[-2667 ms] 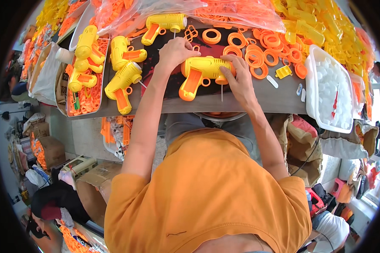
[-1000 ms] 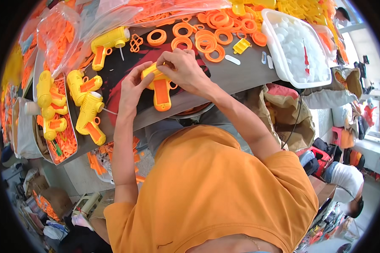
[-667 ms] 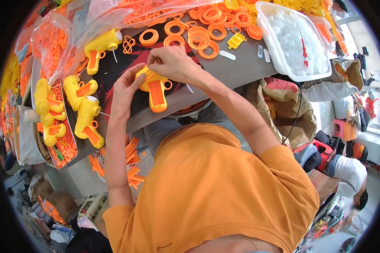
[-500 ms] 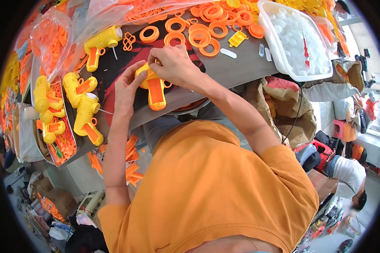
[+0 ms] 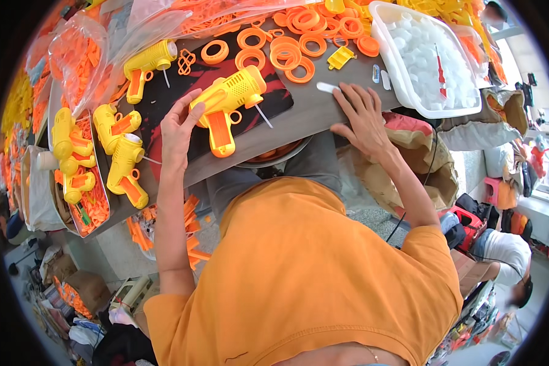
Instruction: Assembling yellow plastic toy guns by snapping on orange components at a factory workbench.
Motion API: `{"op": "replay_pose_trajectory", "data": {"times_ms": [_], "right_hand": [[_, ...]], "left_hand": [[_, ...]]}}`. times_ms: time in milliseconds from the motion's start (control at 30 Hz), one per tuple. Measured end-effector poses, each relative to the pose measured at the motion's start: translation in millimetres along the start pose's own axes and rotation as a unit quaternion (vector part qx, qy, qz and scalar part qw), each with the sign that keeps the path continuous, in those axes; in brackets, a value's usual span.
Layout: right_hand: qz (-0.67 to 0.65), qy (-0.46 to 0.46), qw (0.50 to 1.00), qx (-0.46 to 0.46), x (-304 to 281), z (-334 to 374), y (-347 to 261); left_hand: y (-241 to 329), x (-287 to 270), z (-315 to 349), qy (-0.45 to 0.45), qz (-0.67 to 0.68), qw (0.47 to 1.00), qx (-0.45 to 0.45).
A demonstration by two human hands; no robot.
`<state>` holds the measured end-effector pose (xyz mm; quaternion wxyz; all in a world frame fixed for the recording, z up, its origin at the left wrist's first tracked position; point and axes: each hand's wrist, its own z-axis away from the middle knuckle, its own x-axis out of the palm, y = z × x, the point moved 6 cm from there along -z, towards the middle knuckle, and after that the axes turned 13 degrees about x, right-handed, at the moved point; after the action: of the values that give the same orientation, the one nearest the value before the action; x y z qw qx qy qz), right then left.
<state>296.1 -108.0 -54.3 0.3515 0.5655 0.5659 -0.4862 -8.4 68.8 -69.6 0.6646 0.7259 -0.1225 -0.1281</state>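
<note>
My left hand [image 5: 180, 128] pinches the rear end of a yellow toy gun [image 5: 229, 97] between thumb and fingers. The gun lies over the dark mat, its vented barrel pointing right, with an orange panel in the grip and a thin white strip hanging below the barrel. My right hand [image 5: 366, 116] is spread flat at the table's front edge, fingers apart. Its fingertips touch or nearly touch the end of a small white oval piece [image 5: 327, 87]. Just beyond lie orange rings [image 5: 285, 53] and a small yellow part [image 5: 341, 58].
More yellow toy guns [image 5: 126, 161] lie to the left, beside a tray of orange parts [image 5: 97, 204]. A white tub [image 5: 433, 112] of translucent caps with a red screwdriver [image 5: 441, 73] stands at right. A paper sack [image 5: 436, 165] sits below the table edge. Another person [image 5: 507, 253] is far right.
My right hand has left the toy gun and moved right to the white oval piece, spreading its fingers. The gun's barrel and hanging white strip now show; my left hand still holds it.
</note>
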Motion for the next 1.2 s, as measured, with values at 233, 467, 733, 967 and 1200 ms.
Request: {"op": "replay_pose_trajectory", "data": {"times_ms": [233,467,733,967,1200], "right_hand": [[-0.119,0.091,0.988,0.025,-17,21,24],[-0.666,-0.133,0.671,0.298,8,-38,-29],[-0.758,-0.179,0.584,0.229,19,-63,-97],[-0.442,0.001,0.894,0.073,-44,-97,-97],[-0.308,-0.022,0.95,-0.056,-60,-118,-104]], "left_hand": [[-2,3,-5,-0.011,-0.007,1.0,0.002],[38,51,-6,0.024,-0.253,0.927,0.277],[68,98,6,-0.031,-0.006,0.986,0.166],[107,82,-3,-0.117,-0.25,0.918,0.285],[124,77,-9,-0.183,-0.33,0.852,0.363]]}}
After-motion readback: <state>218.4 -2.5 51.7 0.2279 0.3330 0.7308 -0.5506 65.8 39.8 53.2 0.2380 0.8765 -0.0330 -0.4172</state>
